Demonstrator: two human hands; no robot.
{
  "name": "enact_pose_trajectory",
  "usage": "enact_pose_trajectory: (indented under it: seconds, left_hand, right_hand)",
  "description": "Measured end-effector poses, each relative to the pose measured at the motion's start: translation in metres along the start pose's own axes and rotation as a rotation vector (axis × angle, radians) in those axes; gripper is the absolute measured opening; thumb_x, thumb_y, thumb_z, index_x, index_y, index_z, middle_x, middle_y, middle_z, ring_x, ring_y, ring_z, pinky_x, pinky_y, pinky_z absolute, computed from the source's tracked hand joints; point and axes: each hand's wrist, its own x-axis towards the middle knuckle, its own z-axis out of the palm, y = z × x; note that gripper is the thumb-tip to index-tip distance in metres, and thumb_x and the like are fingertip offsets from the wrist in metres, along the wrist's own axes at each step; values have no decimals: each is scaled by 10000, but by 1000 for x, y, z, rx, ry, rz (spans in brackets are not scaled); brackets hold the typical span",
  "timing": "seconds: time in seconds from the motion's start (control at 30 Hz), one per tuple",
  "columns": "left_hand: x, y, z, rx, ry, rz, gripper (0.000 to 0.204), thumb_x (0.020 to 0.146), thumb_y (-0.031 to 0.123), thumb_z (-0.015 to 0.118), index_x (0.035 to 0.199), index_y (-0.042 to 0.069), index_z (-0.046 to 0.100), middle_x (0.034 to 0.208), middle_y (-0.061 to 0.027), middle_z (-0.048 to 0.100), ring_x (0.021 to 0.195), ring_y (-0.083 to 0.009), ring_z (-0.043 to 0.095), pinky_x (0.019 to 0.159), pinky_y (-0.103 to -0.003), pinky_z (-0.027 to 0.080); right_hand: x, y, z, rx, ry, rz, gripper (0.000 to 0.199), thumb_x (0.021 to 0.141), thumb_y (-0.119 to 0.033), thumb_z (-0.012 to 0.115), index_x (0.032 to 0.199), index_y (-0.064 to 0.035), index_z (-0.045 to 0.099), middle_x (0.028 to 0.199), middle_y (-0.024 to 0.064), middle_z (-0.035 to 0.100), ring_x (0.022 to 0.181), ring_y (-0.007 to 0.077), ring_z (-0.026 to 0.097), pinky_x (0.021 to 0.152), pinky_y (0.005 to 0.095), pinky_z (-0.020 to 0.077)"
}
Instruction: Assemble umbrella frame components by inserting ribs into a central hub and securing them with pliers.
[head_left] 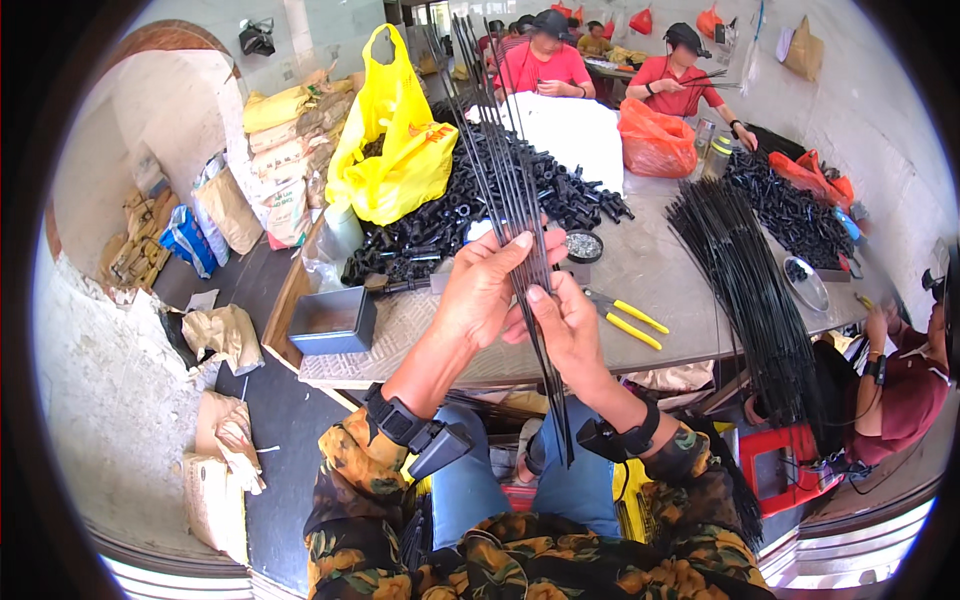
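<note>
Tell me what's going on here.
A person in a patterned top holds thin black rods in both left grip and right grip, slanting across the near edge of the table. Yellow-handled pliers lie unheld to the right. Small black parts are heaped beyond, and a bigger rod bundle overhangs the same edge.

hands: two, left hand (pixel 480 290) and right hand (pixel 568 330). thin black rods (pixel 538 268) in them: several, overlapping, exact count not readable. yellow-handled pliers (pixel 634 326): one pair. open grey box (pixel 333 322): one. yellow bag (pixel 392 165): one. red bags on table (pixel 655 138): two. heaps of black fittings (pixel 590 200): two. round black dish (pixel 597 247): one. red stool (pixel 790 470): one.
</note>
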Motion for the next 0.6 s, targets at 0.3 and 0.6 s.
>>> enact_pose_trajectory:
  seconds: [0.3, 0.6]
  left_hand:
    - [-4, 1, 3, 91, -17, -25, 248, 876, 79, 495, 1098, -29, 521, 1114, -184, 562, 1021, -233, 565, 869, -357, 467]
    - [-28, 26, -19, 796, -14, 62, 391, 807, 104, 617, 1154, -17, 483, 1021, -89, 613, 888, -145, 580, 789, -277, 456]
  right_hand:
    - [1, -12, 2, -22, 69, -14, 202, 939, -202, 395, 979, -9, 440, 781, 90, 588, 588, 137, 608, 493, 221, 488]
    - [-24, -36, -8, -32, -56, 231, 222, 936, -200, 411, 1032, -9, 470, 647, 30, 500, 418, 46, 389, 372, 180, 295]
